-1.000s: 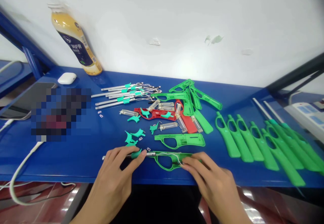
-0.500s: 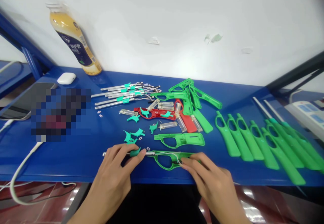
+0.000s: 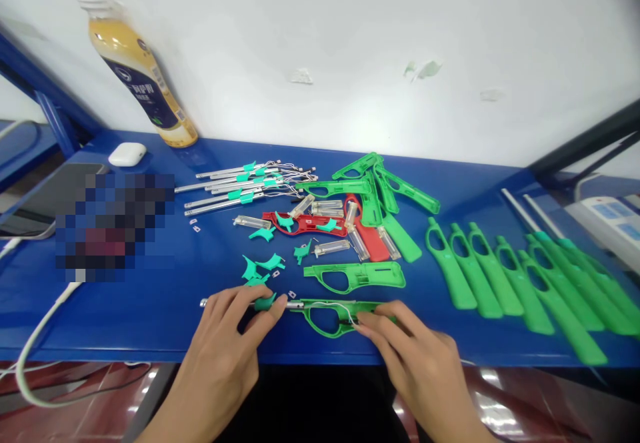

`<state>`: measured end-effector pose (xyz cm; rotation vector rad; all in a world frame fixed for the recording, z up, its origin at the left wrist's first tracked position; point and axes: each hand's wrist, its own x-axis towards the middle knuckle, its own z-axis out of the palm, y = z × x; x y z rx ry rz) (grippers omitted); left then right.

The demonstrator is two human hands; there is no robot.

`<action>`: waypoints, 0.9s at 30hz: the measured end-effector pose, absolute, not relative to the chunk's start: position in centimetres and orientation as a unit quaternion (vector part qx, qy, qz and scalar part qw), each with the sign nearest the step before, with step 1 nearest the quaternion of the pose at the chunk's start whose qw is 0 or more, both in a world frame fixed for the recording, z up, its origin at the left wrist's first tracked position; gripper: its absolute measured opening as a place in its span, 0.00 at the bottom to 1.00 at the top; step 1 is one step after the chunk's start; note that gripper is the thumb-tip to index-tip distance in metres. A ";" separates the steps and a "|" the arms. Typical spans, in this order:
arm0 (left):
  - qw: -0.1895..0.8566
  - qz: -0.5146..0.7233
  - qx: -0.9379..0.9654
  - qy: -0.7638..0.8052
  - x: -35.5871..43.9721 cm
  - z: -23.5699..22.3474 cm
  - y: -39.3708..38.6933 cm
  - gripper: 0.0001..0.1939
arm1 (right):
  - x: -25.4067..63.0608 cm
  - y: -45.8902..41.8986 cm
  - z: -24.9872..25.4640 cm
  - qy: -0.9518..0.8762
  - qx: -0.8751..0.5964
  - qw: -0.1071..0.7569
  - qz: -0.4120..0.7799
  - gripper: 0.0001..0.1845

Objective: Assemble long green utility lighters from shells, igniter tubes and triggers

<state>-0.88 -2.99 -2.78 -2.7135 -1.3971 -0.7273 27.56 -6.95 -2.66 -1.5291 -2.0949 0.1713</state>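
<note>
My left hand (image 3: 227,336) is closed around a metal lighter tube (image 3: 295,305) with a teal sleeve (image 3: 264,302) on it. The tube's inner end meets the narrow end of a green lighter shell half (image 3: 320,328), which lies open side up near the table's front edge. A white wire (image 3: 340,306) runs from the tube into the shell, toward a dark part (image 3: 346,321). My right hand (image 3: 417,346) is closed over the shell's wide end, fingertips at the wire's end; exactly what they pinch is partly hidden. Another green shell half (image 3: 365,276) lies just behind.
Behind are teal triggers (image 3: 273,261), clear fuel tanks (image 3: 333,248), a red shell half (image 3: 305,224) and wired metal tubes (image 3: 225,186). Several green handles (image 3: 485,276) lie right. A bottle (image 3: 145,83), earbud case (image 3: 127,155) and phone (image 3: 65,183) stand left and back.
The view has shifted slightly. Both hands keep almost the same place and grip on the tube and the shell.
</note>
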 end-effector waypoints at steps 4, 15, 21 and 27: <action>0.004 -0.250 -0.854 -0.456 0.3 -1.8 -3.3 0.21 | 27.6 -6.9 -2.7 -0.778 -0.566 0.266 0.069 0.16; -0.068 -0.302 -0.816 -0.488 1.9 -2.5 -2.3 0.04 | 27.5 -6.6 -2.0 -0.786 -0.557 0.263 0.048 0.16; -0.072 -0.311 -0.813 -0.487 1.6 -2.1 -2.6 0.05 | 27.5 -6.3 -2.1 -0.795 -0.537 0.280 0.039 0.14; -0.073 -0.319 -0.816 -0.476 1.2 -1.0 -2.1 0.07 | 27.6 -6.5 -2.9 -0.791 -0.536 0.293 0.029 0.13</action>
